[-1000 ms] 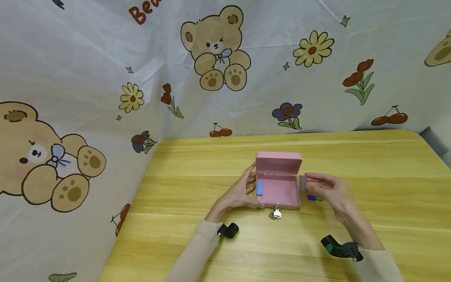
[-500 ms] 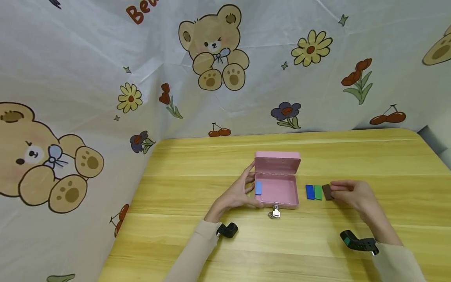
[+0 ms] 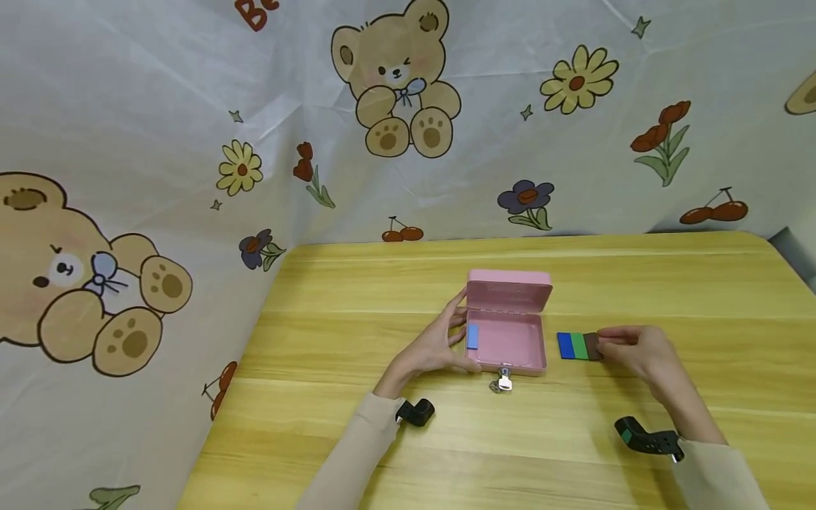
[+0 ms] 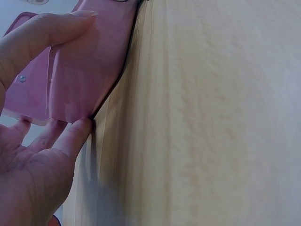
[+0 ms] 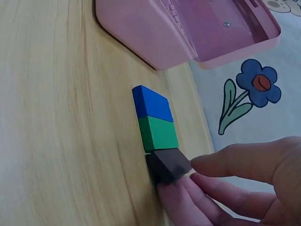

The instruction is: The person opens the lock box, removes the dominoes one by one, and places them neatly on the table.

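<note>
A pink cash box [image 3: 510, 340] stands on the table with its lid raised. My left hand [image 3: 433, 347] holds its left side, thumb at the front corner and fingers along the side and back; the left wrist view shows the thumb [image 4: 56, 29] on the box wall. Inside, a light blue block [image 3: 472, 336] lies against the left wall. To the right of the box, a blue block [image 3: 565, 346] and a green block [image 3: 579, 346] lie side by side. My right hand [image 3: 647, 354] pinches a brown block [image 5: 169, 165] at the green one's right end, low at the table.
A small metal lock with keys [image 3: 504, 380] hangs at the box front. The wooden table [image 3: 357, 283] ends at a bear-printed cloth [image 3: 459, 191] at the back and left. Black cameras [image 3: 647, 437] sit on both wrists.
My right hand has carried the brown block from beside the box rightward and down to the table, then closed its gap to the green block. My left hand keeps its hold on the box.
</note>
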Action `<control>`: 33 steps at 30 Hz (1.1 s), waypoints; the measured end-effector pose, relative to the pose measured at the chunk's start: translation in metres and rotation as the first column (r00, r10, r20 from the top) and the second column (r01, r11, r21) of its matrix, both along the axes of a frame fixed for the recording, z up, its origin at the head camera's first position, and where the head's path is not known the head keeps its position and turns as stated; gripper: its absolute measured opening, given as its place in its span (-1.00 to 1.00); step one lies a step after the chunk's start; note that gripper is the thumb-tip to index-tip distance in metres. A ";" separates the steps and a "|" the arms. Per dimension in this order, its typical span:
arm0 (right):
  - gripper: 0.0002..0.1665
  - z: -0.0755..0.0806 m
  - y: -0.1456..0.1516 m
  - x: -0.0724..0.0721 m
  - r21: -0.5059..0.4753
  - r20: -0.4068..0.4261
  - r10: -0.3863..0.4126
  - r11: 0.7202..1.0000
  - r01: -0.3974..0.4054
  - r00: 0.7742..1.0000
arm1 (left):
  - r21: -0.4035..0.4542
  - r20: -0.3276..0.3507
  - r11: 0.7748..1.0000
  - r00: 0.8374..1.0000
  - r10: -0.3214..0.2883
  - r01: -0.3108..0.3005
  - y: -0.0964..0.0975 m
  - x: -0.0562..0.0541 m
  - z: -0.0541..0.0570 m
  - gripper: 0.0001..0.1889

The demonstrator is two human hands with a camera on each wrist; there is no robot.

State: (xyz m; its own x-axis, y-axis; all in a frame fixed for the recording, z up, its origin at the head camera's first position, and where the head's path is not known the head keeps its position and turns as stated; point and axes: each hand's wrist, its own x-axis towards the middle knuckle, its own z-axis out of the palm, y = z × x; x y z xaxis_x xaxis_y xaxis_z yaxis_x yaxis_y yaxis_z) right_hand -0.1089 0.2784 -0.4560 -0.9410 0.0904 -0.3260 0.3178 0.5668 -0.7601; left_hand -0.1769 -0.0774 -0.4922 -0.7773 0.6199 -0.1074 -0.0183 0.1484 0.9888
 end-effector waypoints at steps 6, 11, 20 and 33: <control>-0.45 0.009 -0.014 0.007 0.045 -0.125 -0.047 0.998 0.053 0.991 | 0.004 0.009 1.000 1.000 0.000 0.000 0.000 0.000 0.001 0.51; -0.48 0.020 -0.058 0.005 -0.174 -0.202 -0.036 0.985 0.001 0.979 | -0.005 0.003 1.000 1.000 0.004 -0.004 -0.002 0.000 0.000 0.51; -0.52 0.013 -0.131 -0.015 -0.428 -0.034 0.118 0.896 -0.121 0.992 | 0.003 -0.009 1.000 1.000 -0.005 0.005 -0.001 0.000 -0.002 0.51; -0.55 0.009 -0.162 -0.031 -0.523 0.081 0.045 0.852 0.004 0.996 | -0.009 -0.010 1.000 1.000 -0.002 0.001 -0.002 0.000 -0.002 0.49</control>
State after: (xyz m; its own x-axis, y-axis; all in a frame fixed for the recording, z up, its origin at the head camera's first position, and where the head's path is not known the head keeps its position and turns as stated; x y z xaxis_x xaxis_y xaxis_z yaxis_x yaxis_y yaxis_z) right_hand -0.1399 0.1160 -0.4473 -0.9066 -0.1352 -0.3998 0.3888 0.1011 -0.9158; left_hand -0.1767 -0.0792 -0.4940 -0.7775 0.6201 -0.1047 -0.0078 0.1570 0.9876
